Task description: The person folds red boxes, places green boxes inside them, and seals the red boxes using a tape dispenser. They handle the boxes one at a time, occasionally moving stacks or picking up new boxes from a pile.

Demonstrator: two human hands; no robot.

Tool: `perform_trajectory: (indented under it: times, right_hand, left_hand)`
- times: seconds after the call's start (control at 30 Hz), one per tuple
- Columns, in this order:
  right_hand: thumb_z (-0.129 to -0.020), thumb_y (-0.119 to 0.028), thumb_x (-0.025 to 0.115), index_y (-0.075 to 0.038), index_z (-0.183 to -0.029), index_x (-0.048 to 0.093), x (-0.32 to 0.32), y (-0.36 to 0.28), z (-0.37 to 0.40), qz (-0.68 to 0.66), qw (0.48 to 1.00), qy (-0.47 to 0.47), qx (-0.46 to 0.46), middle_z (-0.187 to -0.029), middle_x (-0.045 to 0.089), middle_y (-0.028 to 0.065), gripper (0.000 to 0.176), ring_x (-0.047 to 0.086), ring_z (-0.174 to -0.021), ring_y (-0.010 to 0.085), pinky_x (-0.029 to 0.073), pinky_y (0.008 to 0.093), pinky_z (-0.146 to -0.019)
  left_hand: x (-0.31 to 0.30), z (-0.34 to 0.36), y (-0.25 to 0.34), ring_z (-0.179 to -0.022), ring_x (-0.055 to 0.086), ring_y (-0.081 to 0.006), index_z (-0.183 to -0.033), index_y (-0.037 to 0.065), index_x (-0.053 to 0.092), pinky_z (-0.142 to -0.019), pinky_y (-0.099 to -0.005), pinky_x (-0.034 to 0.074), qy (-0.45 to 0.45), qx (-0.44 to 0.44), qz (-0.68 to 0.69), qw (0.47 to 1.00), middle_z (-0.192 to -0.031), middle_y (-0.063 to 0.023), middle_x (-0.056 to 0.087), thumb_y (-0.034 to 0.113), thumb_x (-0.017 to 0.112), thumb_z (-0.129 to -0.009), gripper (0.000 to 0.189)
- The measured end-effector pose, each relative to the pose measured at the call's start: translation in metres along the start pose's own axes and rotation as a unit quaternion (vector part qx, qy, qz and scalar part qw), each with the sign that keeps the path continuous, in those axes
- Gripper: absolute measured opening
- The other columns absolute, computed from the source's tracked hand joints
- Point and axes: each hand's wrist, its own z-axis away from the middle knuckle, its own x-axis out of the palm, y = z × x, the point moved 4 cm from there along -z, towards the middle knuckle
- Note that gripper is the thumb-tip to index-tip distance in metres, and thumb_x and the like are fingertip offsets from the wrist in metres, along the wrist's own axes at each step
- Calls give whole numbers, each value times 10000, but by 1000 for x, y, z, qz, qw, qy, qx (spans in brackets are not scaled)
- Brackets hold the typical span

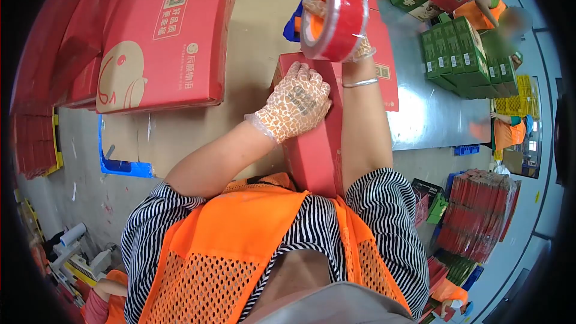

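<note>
My left hand [294, 101], in a patterned glove, presses on the top of a narrow red box [315, 159] that stands close to my body, its fingers bent and side by side. A blue tape dispenser [293, 23] with a large roll of red tape [348, 21] is in my right hand [362, 50], above the far end of that box. The roll hides most of this hand. A silvery bracelet [360, 83] circles the right wrist.
Large red cartons [174, 42] stand on the table at the left. Flat red cardboard [384, 48] lies at the right, beside a metal table [435, 123] with green boxes [459, 51]. Several people in orange vests [510, 134] are around.
</note>
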Motion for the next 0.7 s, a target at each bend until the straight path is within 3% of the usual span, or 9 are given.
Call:
perform_trajectory:
  times: [0.03,0.07,0.13,0.2,0.23,0.27,0.53,0.57,0.7]
  right_hand:
    - [-967,-208,553,-32,-1303,527,6,-32,8,287,943,-50,-158,-1139,662,173,380,662,-1022,292,550,405,-900]
    - [-972,-193,534,-23,-1333,498,15,-54,20,542,778,-95,-302,-1173,653,174,400,647,-1069,287,531,386,-944]
    - [-986,-158,484,17,-1356,458,17,-55,40,330,924,-112,-157,-1287,601,169,410,619,-1130,273,508,367,-974]
    - [-996,-179,487,9,-1370,451,20,-69,63,357,919,-127,-105,-1321,577,177,420,608,-1149,283,508,383,-981]
    - [-999,-182,491,1,-1374,452,15,-61,75,-41,996,-77,28,-1330,569,177,419,606,-1152,282,508,387,-985]
    - [-1002,-186,495,-6,-1377,453,22,-50,90,-432,887,-9,164,-1340,562,176,418,604,-1156,281,508,391,-988]
    - [-1016,-278,473,-15,-1355,478,10,-9,93,-99,973,-17,208,-1322,564,184,429,580,-1178,305,491,418,-1012]
    - [-1019,-282,462,-8,-1327,493,15,-4,96,-423,872,-97,227,-1268,596,176,414,596,-1147,280,499,393,-995]
    - [-1023,-310,428,22,-1316,494,8,-1,114,-386,876,1,287,-1296,581,196,447,583,-1171,303,478,416,-1024]
  left_hand:
    - [-2,2,0,-1071,568,-390,-920,-4,653,-1040,-504,386,3,-2,0,1000,-1007,-226,625,320,613,-866,330]
    - [-2,3,-1,-1101,557,-389,-983,-7,648,-1056,-504,370,-21,-4,5,1000,-1043,-224,623,311,597,-876,339]
    - [3,7,-3,-1131,545,-388,-1045,-10,643,-1073,-505,355,-44,-9,11,999,-1079,-221,620,303,581,-886,356]
    - [12,13,-6,-1102,546,-408,-1084,-20,661,-1024,-538,371,46,2,5,999,-1120,-234,618,305,530,-912,390]
    - [2,12,-4,-1170,515,-418,-1171,-36,628,-1040,-568,352,-81,0,16,997,-1219,-248,575,272,517,-914,416]
    - [4,16,-6,-1170,515,-418,-1171,-36,628,-1040,-568,352,-80,-8,18,997,-1219,-248,575,272,517,-914,416]
    - [-8,49,29,-1354,363,-417,-1370,-33,443,-1154,-535,228,-134,-33,74,988,-1410,-268,433,353,510,-914,601]
    - [-6,69,57,-1343,372,-424,-1371,-57,427,-1157,-536,215,-130,11,95,987,-1399,-280,435,413,529,-901,672]
    - [6,107,90,-1330,376,-454,-1371,-119,384,-1167,-533,181,-32,58,159,985,-1379,-312,438,590,592,-825,919]
